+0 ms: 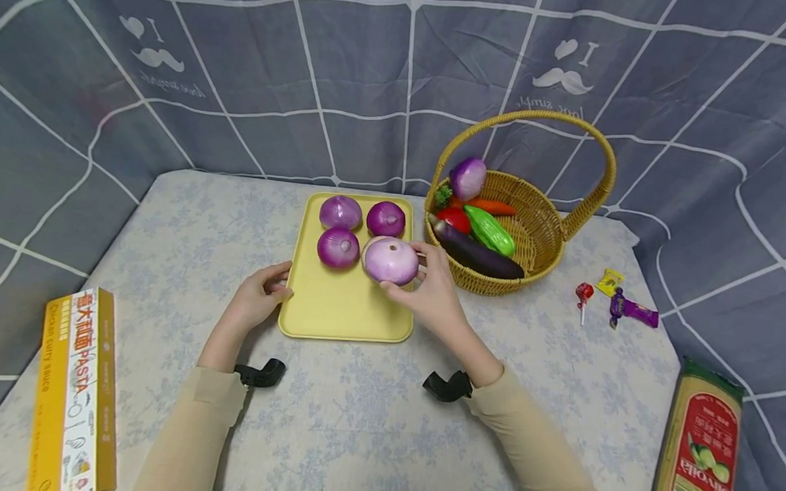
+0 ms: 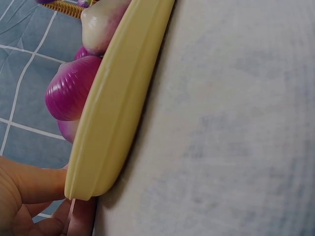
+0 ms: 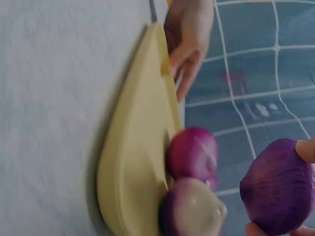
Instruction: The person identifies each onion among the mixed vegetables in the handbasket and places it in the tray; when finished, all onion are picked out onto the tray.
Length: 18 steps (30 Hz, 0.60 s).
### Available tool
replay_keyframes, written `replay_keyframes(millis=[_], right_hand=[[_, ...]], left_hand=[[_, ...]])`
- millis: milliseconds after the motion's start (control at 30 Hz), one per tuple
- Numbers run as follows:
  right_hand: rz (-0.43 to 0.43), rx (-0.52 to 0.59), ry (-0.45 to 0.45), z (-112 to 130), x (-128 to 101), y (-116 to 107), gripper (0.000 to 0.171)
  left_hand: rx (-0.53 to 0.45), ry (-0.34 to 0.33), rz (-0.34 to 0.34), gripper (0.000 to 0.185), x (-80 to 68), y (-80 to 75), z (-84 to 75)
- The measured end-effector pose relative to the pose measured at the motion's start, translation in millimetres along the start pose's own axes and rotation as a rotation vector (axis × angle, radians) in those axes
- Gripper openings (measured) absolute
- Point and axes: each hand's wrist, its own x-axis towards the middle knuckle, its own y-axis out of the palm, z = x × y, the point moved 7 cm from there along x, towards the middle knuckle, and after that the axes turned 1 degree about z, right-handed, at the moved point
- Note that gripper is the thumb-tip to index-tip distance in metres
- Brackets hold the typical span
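My right hand [image 1: 431, 284] holds a purple onion [image 1: 392, 262] by its sides, raised over the right part of a yellow tray [image 1: 343, 310]. In the right wrist view this onion [image 3: 275, 191] hangs apart from the tray, between thumb and fingers. Several onions lie toward the tray's far end, among them a magenta onion [image 1: 338, 248]. A pale onion [image 3: 192, 209] sits below the held one and is mostly hidden in the head view. At the tray's left edge, my left hand [image 1: 257, 294] grips the rim; its thumb [image 2: 42, 184] touches the side and some fingers are hidden.
Behind to the right stands a wicker basket [image 1: 546, 257] with an onion, carrot, tomato, green pepper and eggplant. A lollipop [image 1: 585, 291] and wrapped candies [image 1: 633, 310] lie right of it. A pasta box [image 1: 78, 392] is front left, an Olivoila packet [image 1: 699, 447] front right.
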Motion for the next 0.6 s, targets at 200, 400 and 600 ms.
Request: replay_keyframes(millis=[200, 400, 600], right_hand=[[0.072, -0.026, -0.065, 6, 0, 32, 0.075], [0.15, -0.068, -0.109, 5, -2, 60, 0.074], [0.186, -0.124, -0.124, 3, 0, 77, 0.075]], left_hand=[[0.002, -0.002, -0.003, 0.057, 0.8, 0.5, 0.2], [0.003, 0.005, 0.001, 0.057, 1.1, 0.8, 0.1], [0.0, 0.01, -0.008, 0.057, -0.5, -0.9, 0.2]])
